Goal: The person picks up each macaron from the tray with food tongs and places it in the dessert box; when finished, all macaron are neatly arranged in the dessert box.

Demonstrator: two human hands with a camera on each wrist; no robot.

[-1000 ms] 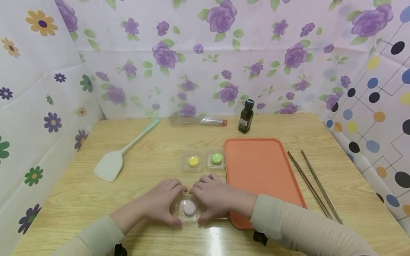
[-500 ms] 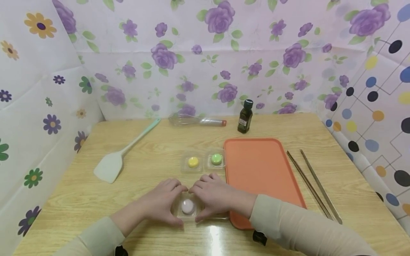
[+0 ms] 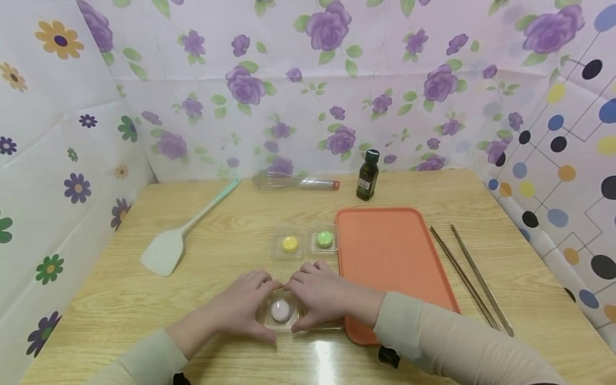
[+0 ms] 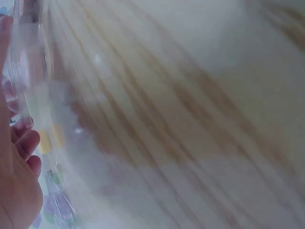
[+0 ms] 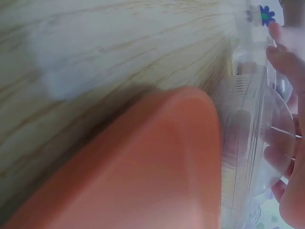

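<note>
A small clear plastic box (image 3: pixel 280 324) with a round, pale lilac piece (image 3: pixel 280 310) inside lies at the near middle of the table. My left hand (image 3: pixel 243 305) holds its left side, and my right hand (image 3: pixel 320 294) holds its right side. Thumbs are at the near edge and fingers at the far edge, the fingertips almost meeting. In the right wrist view, the fingers of my right hand (image 5: pixel 294 200) show behind a clear domed lid (image 5: pixel 279 143). The left wrist view catches my left hand (image 4: pixel 16 176) beside clear plastic (image 4: pixel 31 62). Whether the lid is fully pressed down, I cannot tell.
Two more clear boxes hold a yellow piece (image 3: pixel 290 244) and a green piece (image 3: pixel 324 239). An orange tray (image 3: pixel 390 240) lies under my right forearm, with tongs or metal sticks (image 3: pixel 474 278) beyond. A turner (image 3: pixel 166 251), whisk (image 3: pixel 295 182) and dark bottle (image 3: pixel 368 175) stand farther back.
My right thumb has slid slightly left along the box's near edge. The lilac piece has shifted a little to the left and shows more clearly. Both hands otherwise keep their place.
</note>
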